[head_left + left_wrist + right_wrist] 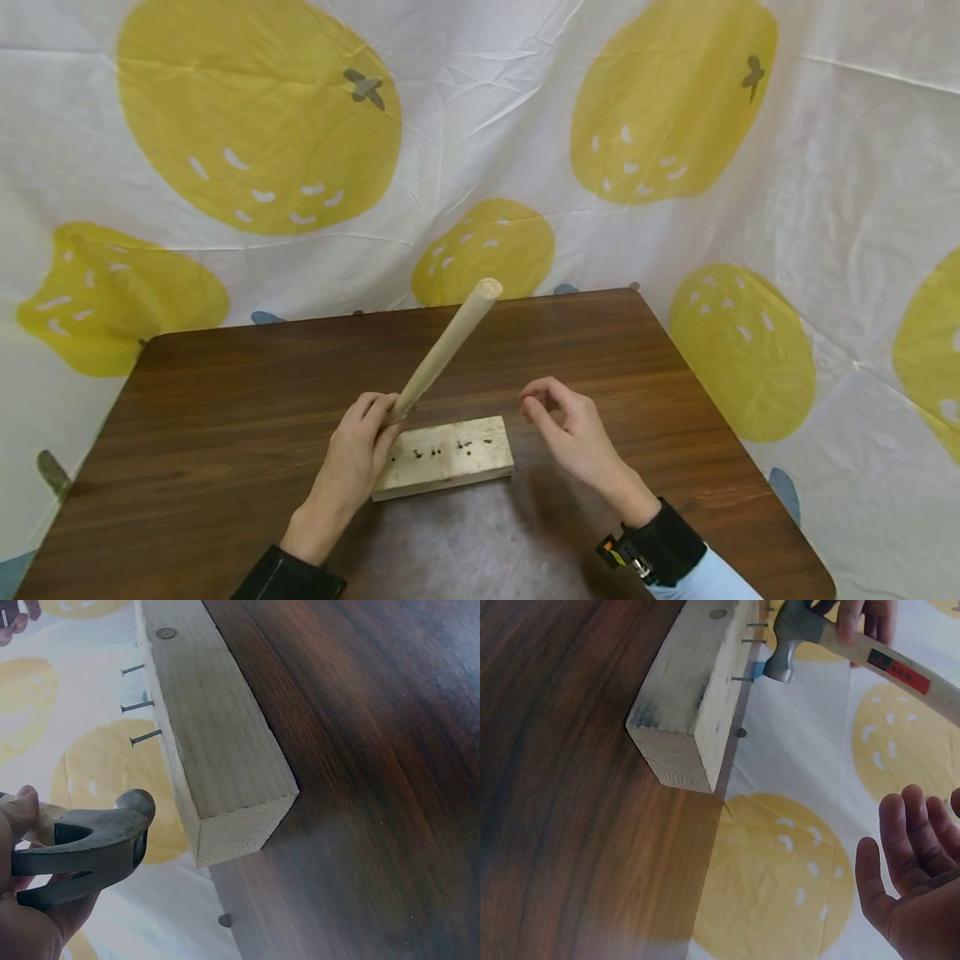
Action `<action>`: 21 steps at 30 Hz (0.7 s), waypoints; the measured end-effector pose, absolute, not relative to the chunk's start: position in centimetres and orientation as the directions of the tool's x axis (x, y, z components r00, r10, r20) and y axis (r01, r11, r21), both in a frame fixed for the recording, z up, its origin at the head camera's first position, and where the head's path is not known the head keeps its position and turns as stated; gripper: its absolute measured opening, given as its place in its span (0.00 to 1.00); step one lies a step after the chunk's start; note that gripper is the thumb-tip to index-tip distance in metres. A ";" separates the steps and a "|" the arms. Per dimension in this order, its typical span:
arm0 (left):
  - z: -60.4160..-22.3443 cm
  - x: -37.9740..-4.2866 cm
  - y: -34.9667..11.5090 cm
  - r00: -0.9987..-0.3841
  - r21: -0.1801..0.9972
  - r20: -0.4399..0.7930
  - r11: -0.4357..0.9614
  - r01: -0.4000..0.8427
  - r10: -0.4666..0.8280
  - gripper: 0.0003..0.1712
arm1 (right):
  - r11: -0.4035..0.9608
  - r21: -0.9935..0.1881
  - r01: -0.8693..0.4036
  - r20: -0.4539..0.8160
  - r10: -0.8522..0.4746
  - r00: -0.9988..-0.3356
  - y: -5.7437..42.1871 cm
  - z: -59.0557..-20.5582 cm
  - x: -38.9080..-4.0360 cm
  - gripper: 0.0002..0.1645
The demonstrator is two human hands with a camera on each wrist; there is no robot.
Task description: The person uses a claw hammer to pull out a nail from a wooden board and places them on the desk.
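A claw hammer (pixel 112 838) is in my left hand (pixel 351 462), gripped close to its metal head, its pale wooden handle (pixel 450 346) slanting up and away. The head is hidden behind the hand in the head view, but the right wrist view shows it beside the nails (pixel 742 679). Several nails stand partly out of the top of a wooden block (pixel 450 467) lying on the table. My right hand (pixel 573 437) hovers to the right of the block, fingers loosely bent and holding nothing; its fingers (pixel 906 840) spread apart in the right wrist view.
Under the block is a brown wood-grain table (pixel 247 408). A white cloth (pixel 480 125) printed with yellow fruit hangs behind the table and along its sides. The block's side carries a round metal disc (pixel 166 633).
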State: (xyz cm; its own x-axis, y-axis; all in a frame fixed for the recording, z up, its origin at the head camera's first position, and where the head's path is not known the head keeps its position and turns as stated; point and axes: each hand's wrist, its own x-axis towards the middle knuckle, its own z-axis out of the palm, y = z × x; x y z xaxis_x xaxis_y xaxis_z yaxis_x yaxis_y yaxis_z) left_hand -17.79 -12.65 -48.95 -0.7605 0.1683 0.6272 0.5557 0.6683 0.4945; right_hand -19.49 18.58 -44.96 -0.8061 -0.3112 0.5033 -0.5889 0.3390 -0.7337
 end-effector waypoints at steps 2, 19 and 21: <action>-49.0 -17.8 -12.6 -0.767 0.507 0.623 0.666 0.547 0.155 0.22 | 0.349 -0.727 -0.592 0.496 -0.330 -0.803 18.4 -45.1 -19.4 0.04; -49.1 -17.8 -12.4 -0.767 0.549 0.634 0.644 0.533 0.095 0.21 | 0.356 -0.746 -0.563 0.415 -0.412 -0.811 16.8 -45.8 -19.2 0.04; -49.0 -17.9 -12.3 -0.766 0.554 0.636 0.637 0.537 0.092 0.20 | 0.348 -0.744 -0.571 0.416 -0.428 -0.803 16.6 -46.0 -19.2 0.05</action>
State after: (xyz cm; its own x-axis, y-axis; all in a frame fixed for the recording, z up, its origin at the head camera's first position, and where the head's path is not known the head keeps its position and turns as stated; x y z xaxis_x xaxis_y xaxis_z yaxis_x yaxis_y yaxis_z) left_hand -17.86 -12.35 -49.00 -0.7660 0.0921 0.6362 0.5366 0.6365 0.5540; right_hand -19.19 16.59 -46.00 -0.8026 -0.4276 0.4159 -0.5708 0.3478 -0.7438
